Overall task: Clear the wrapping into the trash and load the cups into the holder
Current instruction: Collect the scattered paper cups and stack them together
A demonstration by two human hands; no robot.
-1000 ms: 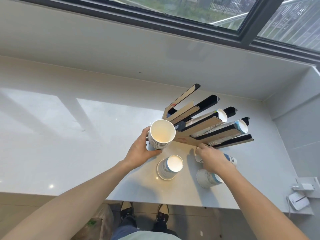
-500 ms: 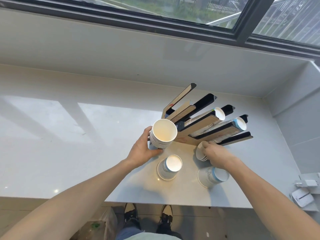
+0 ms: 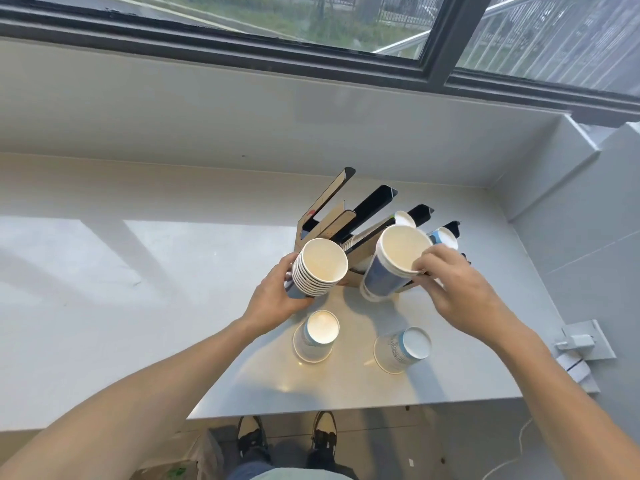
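Note:
A slanted black-and-brown cup holder (image 3: 367, 206) stands on the white counter (image 3: 138, 271), with cup stacks in two of its slots. My left hand (image 3: 273, 299) grips a stack of white paper cups (image 3: 320, 266), mouths up, at the holder's front left. My right hand (image 3: 453, 289) holds a blue-and-white cup stack (image 3: 391, 268) by its rim, lifted in front of the holder. Two upside-down cup stacks stand nearer me: one at the left (image 3: 317, 336), one at the right (image 3: 403, 348).
The counter's front edge (image 3: 346, 407) is close to my feet. A wall (image 3: 588, 237) closes off the right side, with a socket and white plug (image 3: 581, 341) low on it. A plastic bag (image 3: 194, 459) sits on the floor at lower left. Window above.
My right hand has picked up the blue-and-white cup stack from the counter and raised it, mouth up, before the holder. My left hand still holds its white stack in place.

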